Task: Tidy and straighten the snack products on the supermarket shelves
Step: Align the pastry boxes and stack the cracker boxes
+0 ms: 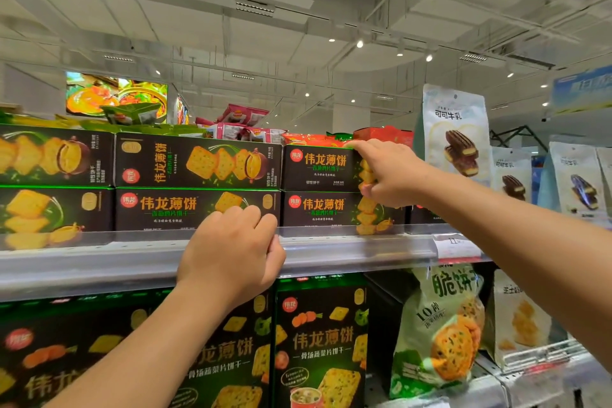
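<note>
While your right hand (385, 172) pinches the top-right biscuit box (319, 167) on the upper shelf (99, 262), you're mid-straighten.
Left hand (231, 252), fingers curled, rests empty against the lower box (172, 209); next, nudge it flush.

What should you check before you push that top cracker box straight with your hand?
1. Right hand has hold of the top black cracker box: ok, its fingers curl over the top right corner, thumb at the front.
2. Left hand steadies at the shelf rail: cannot tell what it touches.
3. Box below sits flat to carry it: ok.
4. Top box lines up with its neighbour: not ok, that neighbour's print runs sideways.
5. Room behind the box: cannot tell, hidden.
</note>
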Demonstrator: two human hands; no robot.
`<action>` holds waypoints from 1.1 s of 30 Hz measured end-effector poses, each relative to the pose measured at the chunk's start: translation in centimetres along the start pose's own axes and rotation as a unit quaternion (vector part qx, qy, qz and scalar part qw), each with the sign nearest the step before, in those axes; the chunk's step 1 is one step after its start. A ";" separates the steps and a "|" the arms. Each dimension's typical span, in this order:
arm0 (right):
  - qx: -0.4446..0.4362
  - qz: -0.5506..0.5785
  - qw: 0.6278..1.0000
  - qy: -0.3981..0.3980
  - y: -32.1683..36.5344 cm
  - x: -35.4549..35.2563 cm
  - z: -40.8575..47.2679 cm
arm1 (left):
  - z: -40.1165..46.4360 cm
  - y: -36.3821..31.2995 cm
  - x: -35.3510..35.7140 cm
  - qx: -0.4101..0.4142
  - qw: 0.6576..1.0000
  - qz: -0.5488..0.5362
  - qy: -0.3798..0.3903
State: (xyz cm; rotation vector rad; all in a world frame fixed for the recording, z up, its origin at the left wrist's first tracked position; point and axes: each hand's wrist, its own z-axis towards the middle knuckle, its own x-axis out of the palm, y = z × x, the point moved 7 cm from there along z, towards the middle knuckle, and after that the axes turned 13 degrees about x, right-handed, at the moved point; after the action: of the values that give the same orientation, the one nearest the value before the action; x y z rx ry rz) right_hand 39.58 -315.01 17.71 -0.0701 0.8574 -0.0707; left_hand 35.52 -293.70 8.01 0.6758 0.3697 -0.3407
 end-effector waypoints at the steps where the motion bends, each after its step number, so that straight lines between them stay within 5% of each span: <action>1: -0.002 0.000 1.000 0.003 0.0 0.0 -0.1 | 0.0 0.0 0.0 -0.001 1.000 -0.001 0.003; 5: 0.005 0.008 1.000 0.021 0.4 -0.2 -1.0 | 0.0 0.1 -0.2 -0.007 1.000 -0.006 0.019; 12: -0.032 0.124 0.987 -0.102 -0.7 -0.3 -11.2 | -0.3 0.1 -0.2 -0.014 0.999 -0.020 0.023; 22: 0.118 0.043 0.992 -0.020 -14.9 2.9 -22.3 | -0.6 0.6 1.0 -0.108 0.993 -0.040 0.010; 27: 0.148 0.078 0.986 -0.028 -21.1 3.4 -21.1 | 3.3 -5.9 -0.3 -0.060 0.996 -0.063 -0.024; 33: 0.072 0.082 0.994 -0.033 -23.0 6.3 -16.5 | 10.5 -17.0 0.2 0.028 0.996 -0.084 0.021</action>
State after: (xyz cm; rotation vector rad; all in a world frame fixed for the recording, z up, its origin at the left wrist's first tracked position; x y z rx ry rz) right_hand 30.39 -339.01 4.33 0.1316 0.7881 0.0237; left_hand 30.83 -313.00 6.32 0.7086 0.4597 -0.4988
